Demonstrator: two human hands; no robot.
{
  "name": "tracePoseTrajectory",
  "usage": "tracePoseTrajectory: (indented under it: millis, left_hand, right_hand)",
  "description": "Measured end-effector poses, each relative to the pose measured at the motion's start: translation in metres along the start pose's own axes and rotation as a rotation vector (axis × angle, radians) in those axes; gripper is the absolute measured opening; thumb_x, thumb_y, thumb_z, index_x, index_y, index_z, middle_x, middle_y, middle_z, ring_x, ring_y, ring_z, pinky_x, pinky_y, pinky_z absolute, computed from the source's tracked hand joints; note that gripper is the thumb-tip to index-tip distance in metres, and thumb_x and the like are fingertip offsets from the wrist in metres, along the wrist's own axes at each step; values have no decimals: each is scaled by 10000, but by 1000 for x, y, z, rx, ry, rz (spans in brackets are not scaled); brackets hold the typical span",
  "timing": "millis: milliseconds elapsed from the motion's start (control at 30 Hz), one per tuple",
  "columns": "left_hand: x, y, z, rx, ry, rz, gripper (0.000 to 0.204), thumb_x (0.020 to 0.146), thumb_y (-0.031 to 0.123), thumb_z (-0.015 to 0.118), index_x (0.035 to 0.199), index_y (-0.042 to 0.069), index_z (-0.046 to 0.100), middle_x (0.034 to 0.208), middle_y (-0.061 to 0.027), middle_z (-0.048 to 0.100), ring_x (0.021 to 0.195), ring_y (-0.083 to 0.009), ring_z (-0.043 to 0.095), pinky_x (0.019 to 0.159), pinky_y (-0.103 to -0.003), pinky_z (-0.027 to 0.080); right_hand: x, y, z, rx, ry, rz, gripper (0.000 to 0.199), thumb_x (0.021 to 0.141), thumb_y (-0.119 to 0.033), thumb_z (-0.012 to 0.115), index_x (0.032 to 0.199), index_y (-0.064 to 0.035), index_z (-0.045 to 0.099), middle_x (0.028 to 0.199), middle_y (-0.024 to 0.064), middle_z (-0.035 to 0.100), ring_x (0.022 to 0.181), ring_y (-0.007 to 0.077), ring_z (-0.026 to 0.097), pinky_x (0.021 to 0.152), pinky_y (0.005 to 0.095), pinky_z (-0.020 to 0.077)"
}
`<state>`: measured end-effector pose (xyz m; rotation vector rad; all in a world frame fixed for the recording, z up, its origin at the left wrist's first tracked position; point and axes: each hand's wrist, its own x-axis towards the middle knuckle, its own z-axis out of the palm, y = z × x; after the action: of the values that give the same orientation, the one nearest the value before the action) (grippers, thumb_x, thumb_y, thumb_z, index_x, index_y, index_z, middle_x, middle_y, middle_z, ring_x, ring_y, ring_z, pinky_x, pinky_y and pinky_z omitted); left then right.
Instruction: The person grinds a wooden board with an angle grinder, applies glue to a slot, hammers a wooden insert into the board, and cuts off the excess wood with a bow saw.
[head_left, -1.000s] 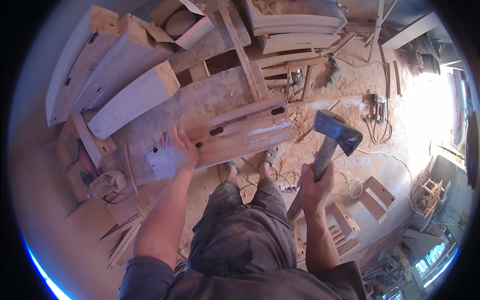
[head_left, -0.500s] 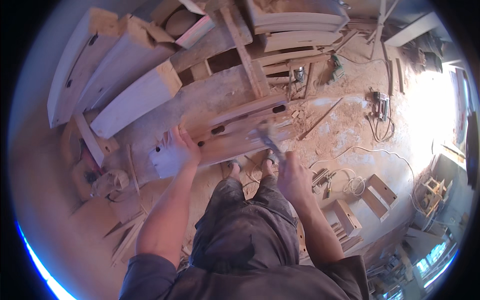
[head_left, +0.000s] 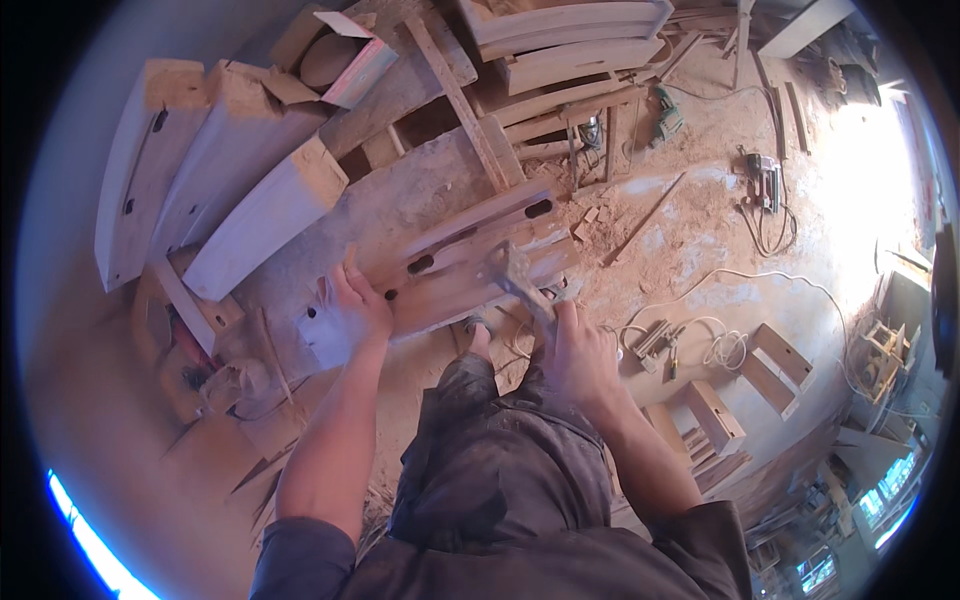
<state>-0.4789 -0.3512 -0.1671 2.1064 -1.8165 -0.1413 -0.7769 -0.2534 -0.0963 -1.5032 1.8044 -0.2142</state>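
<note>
My right hand [head_left: 582,358] is closed round the handle of a hammer [head_left: 512,268]. The hammer's head is over the right half of a long wooden board [head_left: 450,288], and whether it touches cannot be made out. Dark oval slots and small round holes show in this board. Toward its left end, my left hand [head_left: 360,308] lies on the wood, palm down with fingers stretched out. Behind the board runs a narrower wooden piece [head_left: 480,218] with a dark slot near its right end. Both rest on a dusty work surface [head_left: 370,205].
Thick shaped timbers [head_left: 265,215] stand at the left, with more stacked beams [head_left: 580,70] at the back. A green power tool [head_left: 666,118], a corded tool [head_left: 766,182] and a pale cable [head_left: 770,275] lie on the sawdust-covered floor. Short wooden blocks [head_left: 715,415] sit to my right.
The hammer has come slightly down and left relative to my view, and its head looks sharper. My left hand stays on the board. The whole view has shifted slightly.
</note>
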Motion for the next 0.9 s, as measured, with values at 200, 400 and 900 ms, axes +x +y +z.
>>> tracePoseTrajectory:
  millis: [200,400,900]
  left_hand:
    - [5,1,-2,68,66,56,181,990,163,505,1040,23,608,992,-211,664,986,-429,576,885,-551,429]
    - [1,-7,-1,1,71,41,133,959,128,549,1032,31,603,980,-188,649,975,-426,577,888,-546,423]
    - [0,-17,-20,-446,113,28,102,944,86,635,1032,35,620,1024,-142,666,952,-372,589,867,-495,450]
  right_hand:
    - [-4,-1,11,70,17,90,314,933,-155,645,1192,-37,511,880,262,697,818,485,689,699,577,528]
    - [-22,-8,21,239,74,174,296,902,-165,704,1116,-18,563,794,278,672,778,498,672,673,531,511]
    - [-86,-76,97,250,18,223,343,880,-225,736,1083,8,589,829,292,669,802,494,665,709,507,512]
